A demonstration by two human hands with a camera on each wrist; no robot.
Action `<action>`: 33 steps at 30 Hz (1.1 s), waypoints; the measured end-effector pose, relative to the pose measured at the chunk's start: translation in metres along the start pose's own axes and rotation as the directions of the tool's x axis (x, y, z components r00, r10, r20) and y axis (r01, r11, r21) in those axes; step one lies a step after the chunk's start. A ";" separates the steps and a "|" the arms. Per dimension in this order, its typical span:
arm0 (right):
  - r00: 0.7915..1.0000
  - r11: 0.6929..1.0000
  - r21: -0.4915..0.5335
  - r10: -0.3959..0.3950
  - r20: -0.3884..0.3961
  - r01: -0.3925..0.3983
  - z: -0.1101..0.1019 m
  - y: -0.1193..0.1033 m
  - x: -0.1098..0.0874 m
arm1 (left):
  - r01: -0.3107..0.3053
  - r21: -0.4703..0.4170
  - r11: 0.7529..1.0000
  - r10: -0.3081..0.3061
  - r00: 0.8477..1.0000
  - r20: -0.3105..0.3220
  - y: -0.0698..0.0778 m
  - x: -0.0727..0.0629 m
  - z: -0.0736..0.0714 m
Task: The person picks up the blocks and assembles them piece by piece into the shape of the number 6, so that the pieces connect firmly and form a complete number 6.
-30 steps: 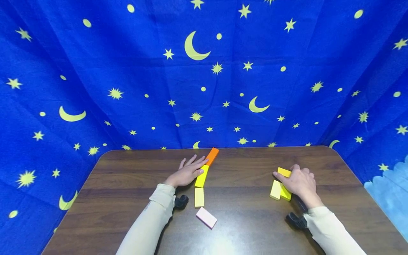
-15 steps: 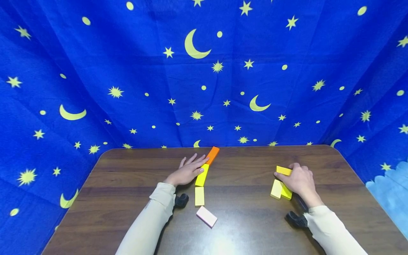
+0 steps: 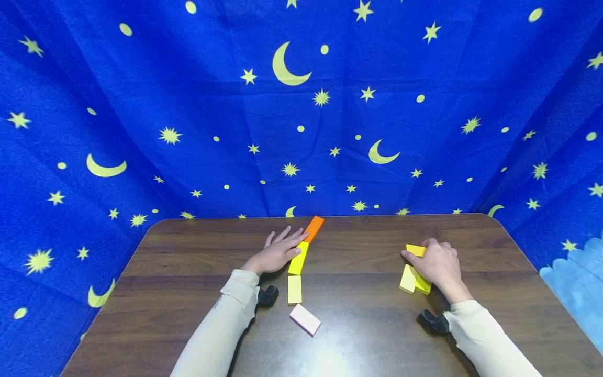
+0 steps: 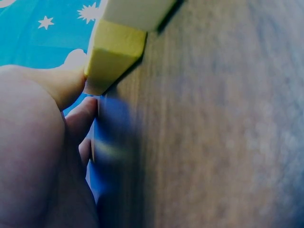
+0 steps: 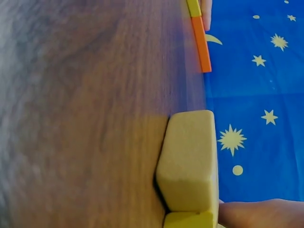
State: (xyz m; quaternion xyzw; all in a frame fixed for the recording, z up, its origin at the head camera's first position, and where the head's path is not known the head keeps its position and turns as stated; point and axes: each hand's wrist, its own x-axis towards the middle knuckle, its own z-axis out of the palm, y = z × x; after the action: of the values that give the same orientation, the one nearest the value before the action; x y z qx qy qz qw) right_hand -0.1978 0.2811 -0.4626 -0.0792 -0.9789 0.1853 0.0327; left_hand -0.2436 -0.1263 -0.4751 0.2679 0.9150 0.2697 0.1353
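Observation:
My left hand (image 3: pixel 275 255) lies with straight fingers on a yellow block (image 3: pixel 296 265) and the near end of an orange block (image 3: pixel 315 226). In the left wrist view the thumb touches the yellow block's (image 4: pixel 116 50) side. My right hand (image 3: pixel 439 265) grips an amber-yellow block (image 3: pixel 413 248), thumb at its near left; the far fingers are partly hidden. Close to that thumb lie a pale yellow block (image 3: pixel 407 279) and a bright yellow block (image 3: pixel 423 285), partly under the hand in the head view. The pale block (image 5: pixel 186 152) fills the lower right wrist view.
Below the left row, a second pale yellow block (image 3: pixel 294 290) and a pink block (image 3: pixel 305 320) lie flat on the brown wooden table (image 3: pixel 358 293). A blue cloth (image 3: pixel 339 120) with moons and stars hangs behind the far edge. Black wrist mounts (image 3: pixel 268 296) sit under both sleeves.
My right hand has shifted slightly left and away from me, and the amber-yellow block has turned and slid left with it. My left hand and its row stay put.

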 end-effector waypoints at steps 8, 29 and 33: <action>1.000 1.000 0.026 -0.008 0.011 0.008 -0.001 0.003 0.001 | 0.004 0.005 1.000 -0.004 1.000 0.002 -0.001 0.002 0.000; 0.985 0.983 0.099 -0.147 -0.093 0.156 -0.011 -0.013 -0.011 | 0.000 0.000 1.000 0.000 1.000 -0.001 -0.001 0.001 -0.001; 0.975 0.974 0.112 -0.183 -0.125 0.197 -0.011 -0.018 -0.015 | 0.008 0.003 1.000 -0.008 1.000 0.002 -0.001 0.000 0.000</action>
State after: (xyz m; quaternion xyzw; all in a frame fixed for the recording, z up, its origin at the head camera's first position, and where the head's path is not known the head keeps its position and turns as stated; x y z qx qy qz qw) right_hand -0.1842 0.2658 -0.4457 0.0069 -0.9652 0.2370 0.1107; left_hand -0.2443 -0.1269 -0.4763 0.2646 0.9163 0.2675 0.1371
